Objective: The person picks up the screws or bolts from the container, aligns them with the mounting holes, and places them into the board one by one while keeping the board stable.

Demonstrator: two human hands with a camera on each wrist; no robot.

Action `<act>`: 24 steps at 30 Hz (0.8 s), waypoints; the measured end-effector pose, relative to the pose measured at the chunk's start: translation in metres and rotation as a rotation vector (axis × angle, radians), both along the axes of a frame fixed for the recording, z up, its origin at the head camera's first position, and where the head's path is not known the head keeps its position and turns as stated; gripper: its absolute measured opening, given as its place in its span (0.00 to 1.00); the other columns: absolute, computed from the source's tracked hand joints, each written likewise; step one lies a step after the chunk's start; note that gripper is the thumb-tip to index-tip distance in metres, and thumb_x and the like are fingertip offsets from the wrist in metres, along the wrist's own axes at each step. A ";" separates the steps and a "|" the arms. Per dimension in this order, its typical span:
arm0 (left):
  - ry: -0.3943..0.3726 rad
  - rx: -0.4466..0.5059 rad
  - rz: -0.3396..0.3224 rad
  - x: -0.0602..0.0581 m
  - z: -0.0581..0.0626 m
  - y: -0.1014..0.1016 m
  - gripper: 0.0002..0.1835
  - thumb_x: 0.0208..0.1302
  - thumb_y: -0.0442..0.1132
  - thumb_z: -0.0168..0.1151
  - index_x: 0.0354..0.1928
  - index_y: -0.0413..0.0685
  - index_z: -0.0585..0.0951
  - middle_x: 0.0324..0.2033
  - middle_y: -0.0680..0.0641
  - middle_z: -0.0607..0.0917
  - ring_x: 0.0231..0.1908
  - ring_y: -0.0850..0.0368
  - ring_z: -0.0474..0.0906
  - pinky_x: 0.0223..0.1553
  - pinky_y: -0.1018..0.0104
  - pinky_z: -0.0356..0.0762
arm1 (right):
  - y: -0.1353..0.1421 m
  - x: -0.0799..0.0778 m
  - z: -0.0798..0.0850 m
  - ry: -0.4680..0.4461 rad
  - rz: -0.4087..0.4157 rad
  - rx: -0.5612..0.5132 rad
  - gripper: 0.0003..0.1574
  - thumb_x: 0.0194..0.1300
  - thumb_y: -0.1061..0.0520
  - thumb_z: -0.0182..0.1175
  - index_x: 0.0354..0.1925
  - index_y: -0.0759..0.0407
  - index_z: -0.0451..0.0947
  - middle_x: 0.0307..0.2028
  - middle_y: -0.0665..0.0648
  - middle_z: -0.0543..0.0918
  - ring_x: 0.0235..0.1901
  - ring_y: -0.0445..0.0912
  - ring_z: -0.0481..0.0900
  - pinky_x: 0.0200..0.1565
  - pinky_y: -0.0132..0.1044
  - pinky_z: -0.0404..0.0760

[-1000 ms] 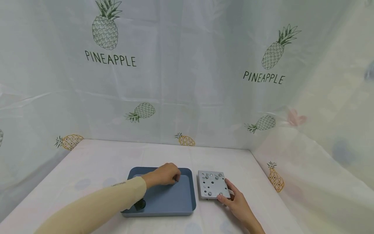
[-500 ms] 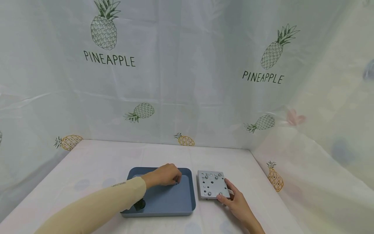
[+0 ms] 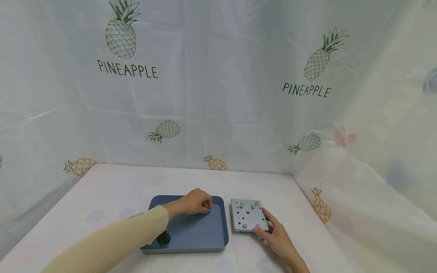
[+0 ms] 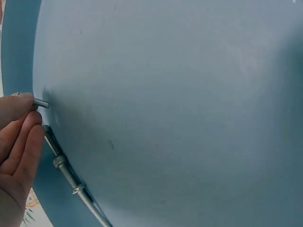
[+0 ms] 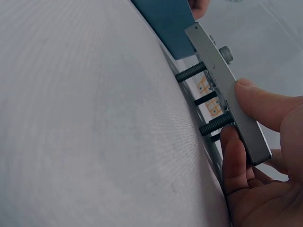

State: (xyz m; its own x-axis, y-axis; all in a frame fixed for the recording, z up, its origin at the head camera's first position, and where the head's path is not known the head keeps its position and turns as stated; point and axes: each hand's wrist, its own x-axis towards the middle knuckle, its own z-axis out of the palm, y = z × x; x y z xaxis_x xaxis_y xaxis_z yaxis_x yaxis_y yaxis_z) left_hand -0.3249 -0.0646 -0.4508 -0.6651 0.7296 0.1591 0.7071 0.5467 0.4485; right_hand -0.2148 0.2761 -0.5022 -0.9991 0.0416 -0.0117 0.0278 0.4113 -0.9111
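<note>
My left hand [image 3: 198, 201] is over the far right part of the blue tray [image 3: 194, 250]. Between thumb and fingers it pinches a short metal pin [image 4: 42, 103], whose end sticks out in the left wrist view. Just beside those fingertips, several long threaded bolts [image 4: 85, 198] lie along the tray's wall. My right hand [image 3: 278, 237] grips the near right corner of a square silver metal plate [image 3: 250, 218] with holes and bolt heads on top. Threaded bolt shanks [image 5: 215, 124] stick out of the plate's underside in the right wrist view.
The tray stands to the left of the plate on a table [image 3: 119, 189] with a pale cloth. A pineapple-print curtain [image 3: 222, 94] hangs behind and at both sides. A black object [image 3: 164, 239] shows under the left sleeve at the tray's near left.
My left hand has risen slightly from the tray floor, and a shiny tip now shows at its fingertips. The right hand and the plate have stayed in place.
</note>
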 end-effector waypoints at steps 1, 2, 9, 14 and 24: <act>-0.011 0.021 0.001 0.000 -0.001 0.000 0.06 0.61 0.29 0.73 0.34 0.49 0.87 0.27 0.57 0.86 0.29 0.70 0.77 0.35 0.70 0.78 | 0.000 0.000 0.000 0.001 0.002 -0.003 0.61 0.62 0.51 0.78 0.83 0.59 0.56 0.74 0.71 0.68 0.52 0.51 0.84 0.45 0.34 0.85; -0.021 0.037 0.004 0.000 -0.001 -0.001 0.06 0.61 0.29 0.73 0.35 0.49 0.88 0.28 0.57 0.87 0.29 0.70 0.78 0.36 0.70 0.78 | 0.000 0.000 -0.001 0.002 0.004 -0.007 0.61 0.63 0.52 0.78 0.83 0.59 0.56 0.74 0.71 0.68 0.53 0.51 0.84 0.45 0.34 0.85; -0.091 0.133 0.034 -0.003 -0.007 -0.004 0.06 0.63 0.28 0.73 0.37 0.47 0.88 0.30 0.57 0.88 0.31 0.69 0.79 0.37 0.70 0.79 | 0.001 0.000 -0.002 0.000 0.012 -0.022 0.61 0.63 0.52 0.78 0.83 0.59 0.55 0.76 0.71 0.66 0.53 0.50 0.84 0.45 0.34 0.84; -0.150 0.196 0.075 -0.003 -0.005 -0.003 0.04 0.67 0.31 0.73 0.40 0.46 0.87 0.32 0.57 0.88 0.32 0.66 0.80 0.37 0.69 0.80 | 0.001 -0.001 0.000 0.003 0.010 -0.014 0.61 0.63 0.52 0.78 0.83 0.59 0.55 0.76 0.72 0.66 0.53 0.50 0.84 0.45 0.35 0.85; -0.197 0.275 0.113 -0.003 -0.001 0.005 0.04 0.70 0.33 0.71 0.43 0.48 0.87 0.35 0.58 0.89 0.37 0.64 0.83 0.39 0.67 0.81 | 0.001 0.000 -0.001 0.008 0.002 -0.015 0.60 0.63 0.52 0.78 0.83 0.58 0.56 0.76 0.71 0.66 0.54 0.51 0.85 0.46 0.34 0.85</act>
